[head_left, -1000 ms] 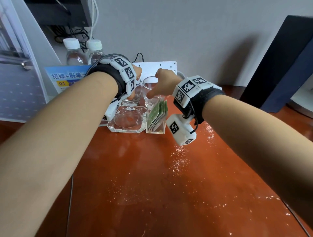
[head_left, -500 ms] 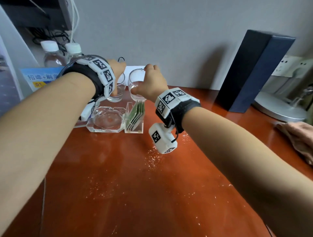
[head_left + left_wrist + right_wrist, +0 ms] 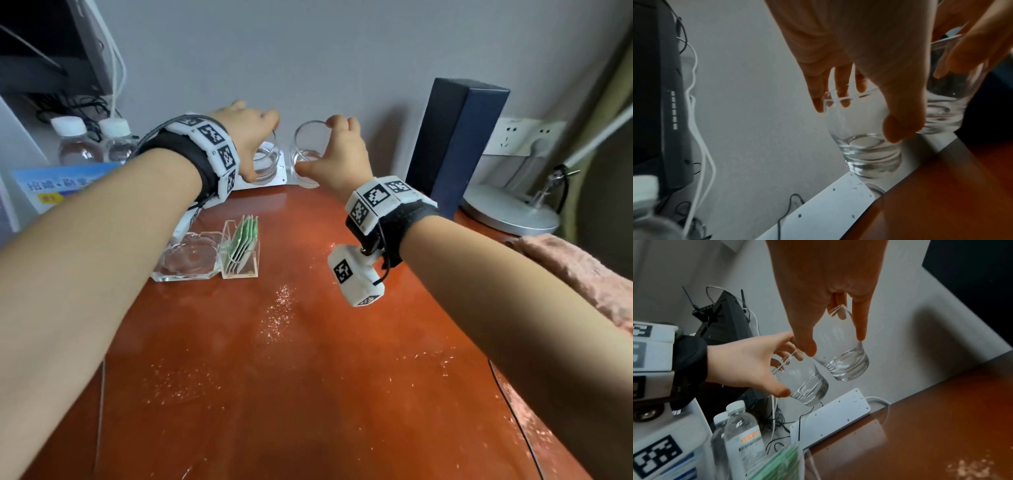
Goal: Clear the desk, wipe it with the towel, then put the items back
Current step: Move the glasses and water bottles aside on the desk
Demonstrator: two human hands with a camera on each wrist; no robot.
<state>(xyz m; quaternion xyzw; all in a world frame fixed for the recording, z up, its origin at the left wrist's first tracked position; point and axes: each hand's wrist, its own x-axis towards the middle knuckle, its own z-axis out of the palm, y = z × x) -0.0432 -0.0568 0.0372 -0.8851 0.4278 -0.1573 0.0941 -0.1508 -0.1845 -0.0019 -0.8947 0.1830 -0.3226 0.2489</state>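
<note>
Each hand grips a clear tumbler from above, the left hand [image 3: 251,133] its left glass [image 3: 264,161], the right hand [image 3: 337,161] its right glass [image 3: 306,150], both apparently lifted off the desk [image 3: 308,359].

Both arms extended forward, wrists raised; left hand [image 3: 248,137] and right hand [image 3: 337,161] each with fingers and thumb curled in a top grasp.

Two clear, smooth drinking glasses [image 3: 310,154] gleam above a glossy red-brown wooden desk [image 3: 308,377] flecked with pale dust, beside transparent acrylic holders [image 3: 239,253], a fuzzy pink cloth towel [image 3: 582,270], plastic water bottles [image 3: 96,144] and a matt dark-blue box [image 3: 459,137].
</note>
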